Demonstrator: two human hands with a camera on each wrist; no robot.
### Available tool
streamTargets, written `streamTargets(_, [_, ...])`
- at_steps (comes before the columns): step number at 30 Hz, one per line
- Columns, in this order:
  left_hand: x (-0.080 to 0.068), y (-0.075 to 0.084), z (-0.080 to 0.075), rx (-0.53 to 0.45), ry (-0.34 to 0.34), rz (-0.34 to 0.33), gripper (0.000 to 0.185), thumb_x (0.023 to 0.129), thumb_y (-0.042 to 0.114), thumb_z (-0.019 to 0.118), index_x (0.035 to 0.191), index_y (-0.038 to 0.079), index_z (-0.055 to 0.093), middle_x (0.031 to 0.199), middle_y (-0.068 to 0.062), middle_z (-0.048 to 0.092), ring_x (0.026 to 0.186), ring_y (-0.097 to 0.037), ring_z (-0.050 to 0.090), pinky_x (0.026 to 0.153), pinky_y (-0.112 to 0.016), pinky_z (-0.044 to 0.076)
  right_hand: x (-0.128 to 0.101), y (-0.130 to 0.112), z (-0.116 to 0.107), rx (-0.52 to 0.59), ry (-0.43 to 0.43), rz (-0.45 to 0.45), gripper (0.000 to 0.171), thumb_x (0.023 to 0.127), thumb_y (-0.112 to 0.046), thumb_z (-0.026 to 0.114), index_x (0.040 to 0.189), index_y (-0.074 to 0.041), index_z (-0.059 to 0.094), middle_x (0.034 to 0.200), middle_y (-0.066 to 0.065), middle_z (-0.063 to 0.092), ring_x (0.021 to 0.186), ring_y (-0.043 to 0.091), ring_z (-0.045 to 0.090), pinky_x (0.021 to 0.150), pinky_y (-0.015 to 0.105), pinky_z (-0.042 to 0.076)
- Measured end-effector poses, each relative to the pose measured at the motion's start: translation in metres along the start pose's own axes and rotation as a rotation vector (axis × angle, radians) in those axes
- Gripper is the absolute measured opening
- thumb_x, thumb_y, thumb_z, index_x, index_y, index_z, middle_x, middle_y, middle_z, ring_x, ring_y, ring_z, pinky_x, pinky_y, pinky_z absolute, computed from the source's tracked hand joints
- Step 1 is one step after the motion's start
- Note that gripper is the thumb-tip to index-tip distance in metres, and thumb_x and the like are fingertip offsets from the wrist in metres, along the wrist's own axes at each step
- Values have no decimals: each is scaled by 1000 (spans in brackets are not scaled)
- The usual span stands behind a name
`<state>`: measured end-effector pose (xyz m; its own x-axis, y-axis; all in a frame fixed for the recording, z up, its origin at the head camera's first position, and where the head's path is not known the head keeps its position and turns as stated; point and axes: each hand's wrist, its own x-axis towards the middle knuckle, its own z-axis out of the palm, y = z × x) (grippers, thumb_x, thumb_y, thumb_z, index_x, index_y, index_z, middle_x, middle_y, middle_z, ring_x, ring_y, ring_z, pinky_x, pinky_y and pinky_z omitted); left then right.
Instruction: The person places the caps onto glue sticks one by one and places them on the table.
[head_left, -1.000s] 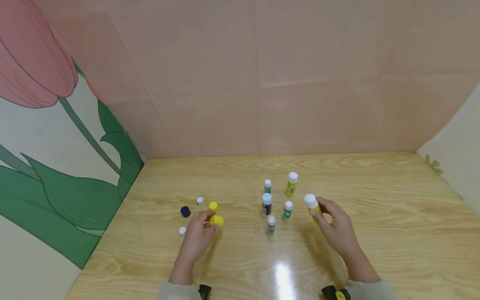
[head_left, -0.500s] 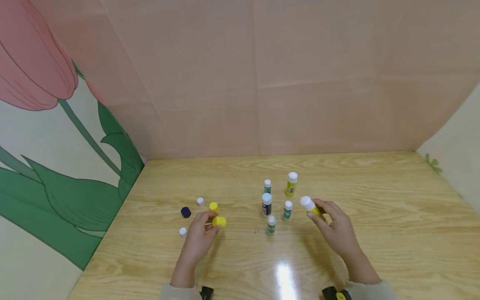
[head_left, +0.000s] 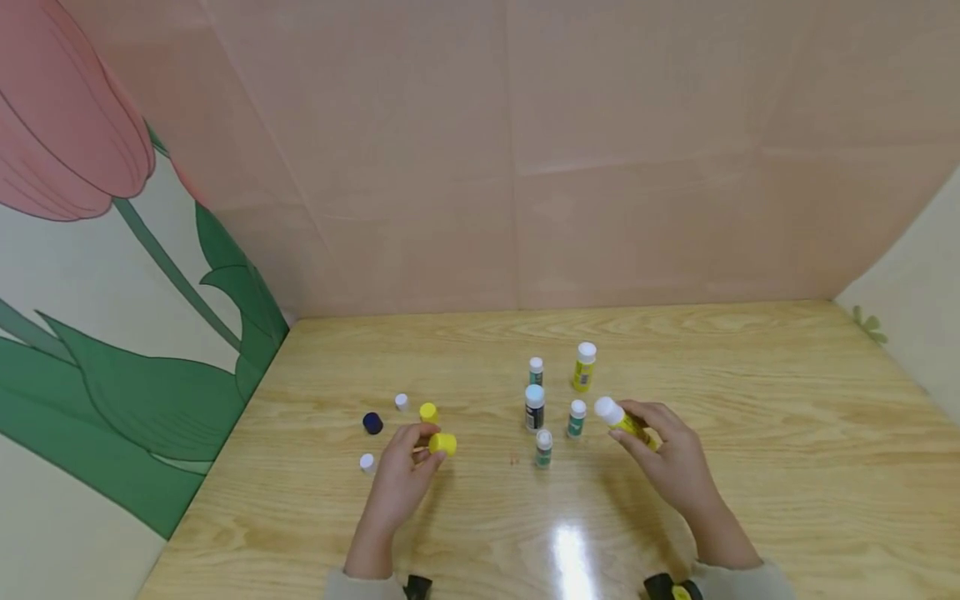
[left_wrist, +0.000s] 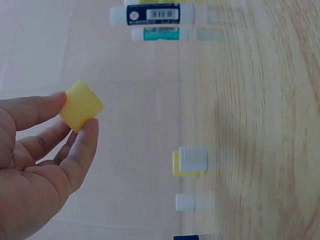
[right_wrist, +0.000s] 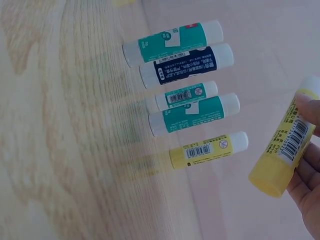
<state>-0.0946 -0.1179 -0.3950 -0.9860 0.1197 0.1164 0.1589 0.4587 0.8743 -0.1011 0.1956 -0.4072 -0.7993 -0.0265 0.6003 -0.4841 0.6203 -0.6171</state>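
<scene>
Yellow cap pinched in the left hand, uncapped yellow glue stick gripped in the right hand; capping seemingly remains, loose caps waiting.

Left hand hovers just off the table, thumb and fingertips pinched; right hand is raised above it, fingers curled.

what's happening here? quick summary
A person works at a wooden table with glue sticks. The left hand pinches a yellow cap between thumb and fingertips. The right hand holds a tilted yellow glue stick above the table. Five more glue sticks stand upright between the hands. Loose caps, white, yellow and dark blue, lie by the left hand.
</scene>
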Motion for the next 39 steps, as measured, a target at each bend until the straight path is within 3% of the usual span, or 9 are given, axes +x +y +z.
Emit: streamTargets(39, [-4, 4, 11, -135, -26, -4, 29, 80, 1, 58, 108, -3, 50, 104, -11, 48, 96, -23, 49, 78, -22, 45, -5, -7, 5, -6, -82, -6, 36, 61, 4, 73, 95, -6, 63, 93, 3, 58, 83, 8, 51, 68, 11, 42])
